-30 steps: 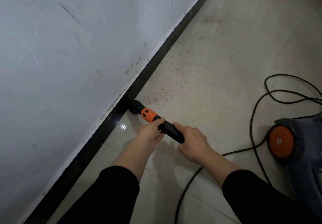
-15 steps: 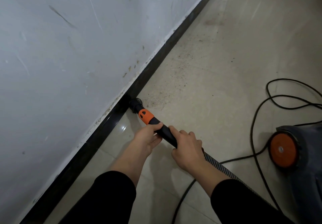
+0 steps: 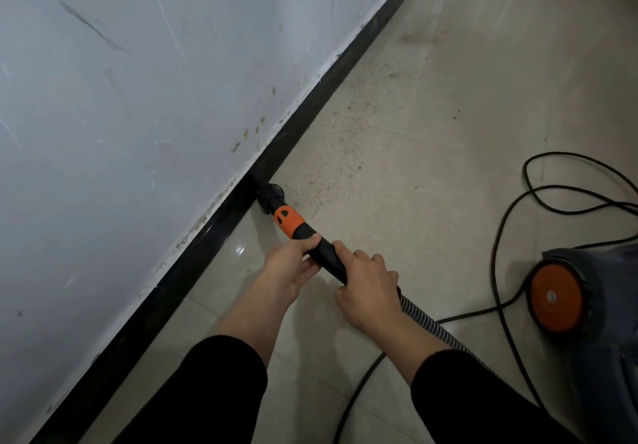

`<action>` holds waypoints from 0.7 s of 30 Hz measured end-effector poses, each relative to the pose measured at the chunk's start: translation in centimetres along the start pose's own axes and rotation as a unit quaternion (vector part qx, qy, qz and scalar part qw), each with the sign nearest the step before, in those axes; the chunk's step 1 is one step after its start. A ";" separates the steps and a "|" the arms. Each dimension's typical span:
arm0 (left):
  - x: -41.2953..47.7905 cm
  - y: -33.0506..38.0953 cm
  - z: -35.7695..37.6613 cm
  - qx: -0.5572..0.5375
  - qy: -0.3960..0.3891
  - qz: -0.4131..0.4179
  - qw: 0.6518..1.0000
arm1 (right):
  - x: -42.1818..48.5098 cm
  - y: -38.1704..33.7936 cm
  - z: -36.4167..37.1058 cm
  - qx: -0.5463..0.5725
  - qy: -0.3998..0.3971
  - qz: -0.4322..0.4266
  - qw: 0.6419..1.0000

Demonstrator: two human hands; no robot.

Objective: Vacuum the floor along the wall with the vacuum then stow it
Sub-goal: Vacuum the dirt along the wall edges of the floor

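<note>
Vacuum wand (image 3: 326, 258), nozzle (image 3: 271, 197) at baseboard (image 3: 184, 267)

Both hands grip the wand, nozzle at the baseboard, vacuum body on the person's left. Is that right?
Not quite: the head view shows the vacuum body on the person's right, away from the wall. The rest holds: left hand and right hand grip the wand, nozzle at the baseboard.
</note>
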State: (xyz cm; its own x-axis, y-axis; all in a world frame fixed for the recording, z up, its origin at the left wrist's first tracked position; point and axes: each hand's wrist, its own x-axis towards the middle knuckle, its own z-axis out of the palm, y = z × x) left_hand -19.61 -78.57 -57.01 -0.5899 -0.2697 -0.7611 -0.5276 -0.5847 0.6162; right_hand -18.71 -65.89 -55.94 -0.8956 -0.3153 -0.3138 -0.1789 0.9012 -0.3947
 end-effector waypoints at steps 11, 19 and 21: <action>-1.6 -1.5 1.6 0.027 -0.043 -0.016 0.999 | -2.7 1.7 -1.3 -0.012 0.004 0.036 0.999; -2.5 -2.4 2.9 0.036 -0.060 -0.028 0.997 | -4.2 2.6 -2.0 -0.013 0.006 0.064 0.998; -2.6 -2.5 3.0 0.035 -0.063 -0.030 0.997 | -4.5 2.7 -2.1 -0.015 0.006 0.067 0.998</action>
State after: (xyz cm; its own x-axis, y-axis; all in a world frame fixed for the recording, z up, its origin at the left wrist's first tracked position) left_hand -18.56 -74.08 -55.98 -0.6265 -0.1353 -0.7676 -0.6029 -0.5401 0.5872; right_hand -16.01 -61.44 -53.82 -0.9174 -0.1881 -0.3507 -0.0693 0.9433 -0.3248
